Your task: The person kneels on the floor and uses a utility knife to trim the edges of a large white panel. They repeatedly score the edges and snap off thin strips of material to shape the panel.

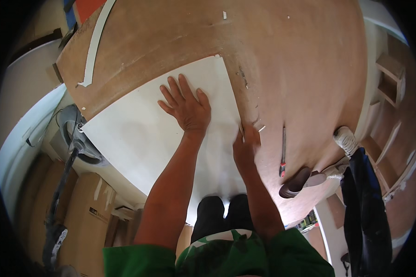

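Note:
My left hand (187, 104) lies flat with spread fingers on a large white sheet (129, 129) that rests on a brown board. My right hand (246, 143) is at the sheet's right edge, fingers closed around a thin object that is blurred and too small to name. Right of it lies a long, narrow tool (282, 164) with a red and black handle, apart from both hands. A pair of brown slip-on shoes (295, 184) rests further down on the board.
Another person's legs (365, 194) in dark trousers and white shoes are at the right. A white strip (92, 51) lies at upper left. A grey vacuum-like machine with a pole (71, 134) and cardboard boxes (83, 212) stand left. Wooden frames (386, 81) are far right.

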Demonstrator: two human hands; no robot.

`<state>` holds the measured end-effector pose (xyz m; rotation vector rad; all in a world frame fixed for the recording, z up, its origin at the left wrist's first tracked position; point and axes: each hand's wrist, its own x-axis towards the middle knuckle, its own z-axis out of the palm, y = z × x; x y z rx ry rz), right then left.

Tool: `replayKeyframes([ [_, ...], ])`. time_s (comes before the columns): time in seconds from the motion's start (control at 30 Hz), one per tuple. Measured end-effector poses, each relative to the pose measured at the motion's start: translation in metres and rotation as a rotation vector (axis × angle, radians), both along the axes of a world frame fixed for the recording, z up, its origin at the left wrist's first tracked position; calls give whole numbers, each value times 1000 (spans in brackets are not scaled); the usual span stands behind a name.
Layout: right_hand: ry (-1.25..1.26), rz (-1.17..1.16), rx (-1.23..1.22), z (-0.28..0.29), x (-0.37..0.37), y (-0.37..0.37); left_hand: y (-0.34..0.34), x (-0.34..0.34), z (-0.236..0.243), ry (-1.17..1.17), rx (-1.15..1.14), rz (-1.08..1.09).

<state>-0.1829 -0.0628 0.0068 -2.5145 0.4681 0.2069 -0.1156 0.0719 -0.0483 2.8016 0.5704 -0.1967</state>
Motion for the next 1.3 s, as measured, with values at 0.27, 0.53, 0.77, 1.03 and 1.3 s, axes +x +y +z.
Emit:
replayKeyframes([
  [0.27,-163,162,26,-54,111,28,0,-3,0,29,1,-5],
  [0.53,104,-218,130,-4,-52,-12,1,-3,-7,-66,31,2],
  [0.77,-114,123,-32,-48,99,24,2,-7,-5,-86,-11,27],
  [1.03,-303,210,-212,7,158,-13,1,-5,-4,-69,-16,9],
  [1.3,-216,580,230,-28,199,23,1,-3,2,-22,9,-4],
])
